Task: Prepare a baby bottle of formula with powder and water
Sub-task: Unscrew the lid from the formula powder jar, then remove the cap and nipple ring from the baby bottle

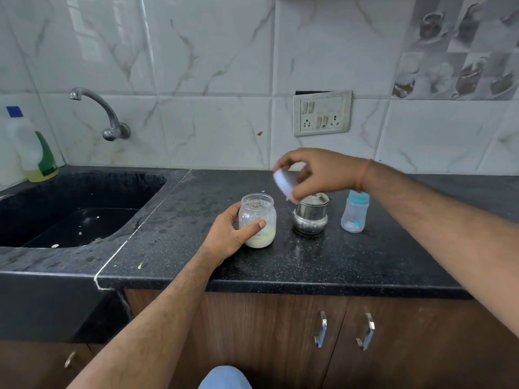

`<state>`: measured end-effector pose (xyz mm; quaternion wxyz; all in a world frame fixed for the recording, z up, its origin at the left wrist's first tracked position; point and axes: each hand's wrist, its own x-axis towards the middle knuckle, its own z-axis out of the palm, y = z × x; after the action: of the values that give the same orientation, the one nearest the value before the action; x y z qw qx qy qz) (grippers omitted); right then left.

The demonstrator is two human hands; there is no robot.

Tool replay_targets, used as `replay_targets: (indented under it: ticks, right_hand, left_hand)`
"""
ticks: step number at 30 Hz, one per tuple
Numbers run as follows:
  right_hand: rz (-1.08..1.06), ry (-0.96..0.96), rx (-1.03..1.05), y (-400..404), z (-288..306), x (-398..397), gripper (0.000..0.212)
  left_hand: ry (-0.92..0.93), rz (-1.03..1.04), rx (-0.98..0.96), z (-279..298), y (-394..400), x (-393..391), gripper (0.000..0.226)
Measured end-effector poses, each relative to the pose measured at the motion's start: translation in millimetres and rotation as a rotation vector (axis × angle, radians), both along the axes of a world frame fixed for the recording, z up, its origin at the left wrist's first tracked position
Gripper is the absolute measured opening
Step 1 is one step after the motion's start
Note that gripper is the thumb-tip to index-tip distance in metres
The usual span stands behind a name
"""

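Black speckled countertop point(351, 256) under a marble-look tiled wall, and here we are at a kitchen station, with a dark sink point(70, 209) sunk in at the left and a curved metal tap point(104, 113) reaching out from the tiles above it. Over in the far left corner stands a dish soap bottle point(35, 153) with yellowish liquid low inside. A switch and socket plate point(322, 113) sits on the wall behind the action. Centre stage: the left hand point(233, 234) wraps around the powder jar point(257, 220), thumb across its front and fingers behind, holding it upright on the counter; the jar's mouth is open and pale powder sits in its lower part. Up above and to the right, the right hand point(314, 175) has its fingers curled around a white lid point(282, 182), held tilted in the air, clear of the jar. Just under that hand stands a small steel pot point(310, 217) on the counter, its contents not visible from here. To the right of the pot, standing apart from it, is the baby bottle point(354, 213), clear with a blue collar at the top, upright, partly hidden by the right forearm. Below the counter edge, wooden cabinet doors point(280, 332) with metal handles point(365, 331).
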<state>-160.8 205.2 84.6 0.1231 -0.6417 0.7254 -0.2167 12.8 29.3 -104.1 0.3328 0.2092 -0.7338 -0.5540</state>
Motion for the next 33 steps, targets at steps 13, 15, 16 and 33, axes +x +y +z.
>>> replay_targets:
  ticks: [13, 15, 16, 33]
  right_hand:
    - [-0.715, -0.357, -0.425, 166.9, -156.7, -121.5, 0.046]
    - [-0.786, -0.290, -0.369, 168.9, -167.4, -131.0, 0.046]
    - [-0.808, -0.256, -0.331, 168.1, -169.7, -133.3, 0.045]
    - [-0.298, 0.200, -0.485, 65.6, -73.0, -71.6, 0.048]
  left_hand:
    - [0.000, 0.104, -0.028, 2.0, -4.3, -7.2, 0.058]
    - [-0.002, 0.136, -0.032, 2.3, -3.9, -7.2, 0.061]
    - [0.001, 0.150, -0.031, 2.7, -3.3, -7.2, 0.063]
    - [0.165, 0.503, -0.568, 5.5, 25.5, 11.0, 0.050]
